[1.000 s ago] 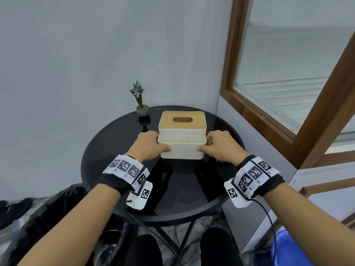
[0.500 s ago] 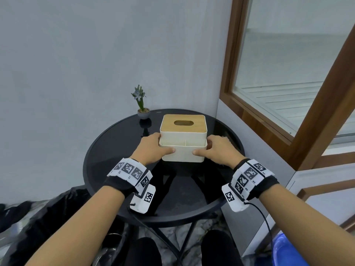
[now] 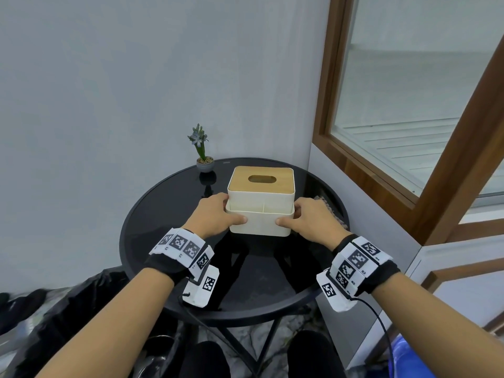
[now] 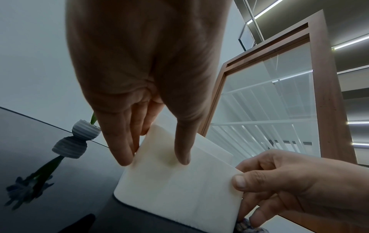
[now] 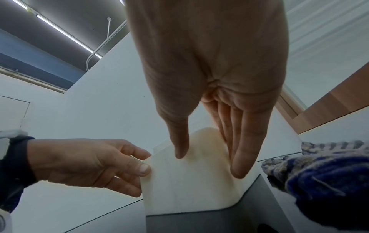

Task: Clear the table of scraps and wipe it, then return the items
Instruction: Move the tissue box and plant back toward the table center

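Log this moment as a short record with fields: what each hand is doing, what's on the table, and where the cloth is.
left hand: grips the left side of the tissue box, thumb on its front
right hand: grips the right side of the box, thumb on its front
tissue box: cream, wooden lid with slot, resting on the table
table: round, black, glossy
plant pot: at the far edge, left of the box
cloth: blue and grey, on the table right of the right hand

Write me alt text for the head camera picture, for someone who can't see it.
Two hands, left hand and right hand, hold a cream tissue box with a wooden lid by its sides on a round black table. A small potted plant stands behind it, near a grey wall.
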Motion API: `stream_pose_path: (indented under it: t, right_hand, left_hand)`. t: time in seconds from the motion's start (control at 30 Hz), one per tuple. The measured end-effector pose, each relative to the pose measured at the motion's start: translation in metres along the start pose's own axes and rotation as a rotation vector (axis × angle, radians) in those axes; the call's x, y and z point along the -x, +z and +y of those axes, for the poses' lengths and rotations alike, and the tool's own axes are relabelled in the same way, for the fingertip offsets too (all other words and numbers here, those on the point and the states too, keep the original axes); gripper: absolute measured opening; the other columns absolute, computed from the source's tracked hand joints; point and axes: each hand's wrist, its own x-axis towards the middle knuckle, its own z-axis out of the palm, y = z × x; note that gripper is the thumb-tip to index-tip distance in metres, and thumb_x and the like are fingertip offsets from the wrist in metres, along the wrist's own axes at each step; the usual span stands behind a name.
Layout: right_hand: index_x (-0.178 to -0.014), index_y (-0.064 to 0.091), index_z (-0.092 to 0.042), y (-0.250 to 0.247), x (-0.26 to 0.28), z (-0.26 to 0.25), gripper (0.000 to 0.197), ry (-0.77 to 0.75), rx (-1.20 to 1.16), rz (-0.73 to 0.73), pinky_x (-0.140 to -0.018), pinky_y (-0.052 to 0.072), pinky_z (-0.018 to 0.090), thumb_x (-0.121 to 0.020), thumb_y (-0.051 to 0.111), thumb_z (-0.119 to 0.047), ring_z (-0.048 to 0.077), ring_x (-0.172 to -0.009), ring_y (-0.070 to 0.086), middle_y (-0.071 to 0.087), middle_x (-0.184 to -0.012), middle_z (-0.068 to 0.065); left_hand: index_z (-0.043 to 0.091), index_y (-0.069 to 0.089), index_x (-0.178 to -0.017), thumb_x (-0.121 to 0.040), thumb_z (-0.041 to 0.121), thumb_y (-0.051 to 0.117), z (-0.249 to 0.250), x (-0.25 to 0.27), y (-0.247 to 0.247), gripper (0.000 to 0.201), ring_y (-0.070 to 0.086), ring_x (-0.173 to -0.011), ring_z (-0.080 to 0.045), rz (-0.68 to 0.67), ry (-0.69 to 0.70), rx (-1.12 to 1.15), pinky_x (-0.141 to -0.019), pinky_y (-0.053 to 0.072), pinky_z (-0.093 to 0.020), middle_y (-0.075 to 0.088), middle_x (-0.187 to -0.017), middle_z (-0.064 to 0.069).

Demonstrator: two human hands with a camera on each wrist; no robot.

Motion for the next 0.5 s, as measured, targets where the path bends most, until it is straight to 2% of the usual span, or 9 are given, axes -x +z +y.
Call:
stream_pose_path:
  t: [0.2, 0.4, 0.5]
  right_hand:
    - [-0.125, 0.055, -0.012, -0.004, -0.005, -0.001, 0.057, -0.005, 0.007, -0.026, -0.082, 0.050, 0.026, -0.079, 0.073, -0.042, 0.020, -0.109, 0.062, 0.065, -0.123, 0.004]
    - [-0.124, 0.056, -0.013, -0.015, -0.017, 0.003, 0.053, 0.000, -0.006, -0.089, -0.090, 0.051, 0.034, -0.080, 0.073, -0.036, 0.021, -0.112, 0.061, 0.064, -0.124, 0.005]
    - [-0.126, 0.055, -0.012, -0.018, -0.024, 0.004, 0.053, -0.003, -0.023, -0.112, -0.095, 0.052, 0.037, -0.080, 0.074, -0.033, 0.021, -0.115, 0.059, 0.063, -0.126, 0.006]
  left_hand:
    - [0.018, 0.053, -0.130, -0.078, 0.034, 0.079, 0.002, -0.001, 0.004, 0.060, 0.057, -0.099, -0.013, 0.014, -0.011, 0.000, -0.081, 0.043, -0.023, 0.064, -0.121, 0.001]
    - [0.016, 0.052, -0.129, -0.077, 0.035, 0.078, 0.003, -0.006, 0.010, 0.061, 0.061, -0.105, -0.018, 0.015, -0.032, -0.025, -0.084, 0.046, -0.026, 0.064, -0.121, -0.001]
    - [0.016, 0.051, -0.131, -0.077, 0.035, 0.078, 0.005, -0.009, 0.011, 0.063, 0.061, -0.105, -0.017, 0.018, -0.033, -0.030, -0.082, 0.045, -0.025, 0.064, -0.122, -0.002]
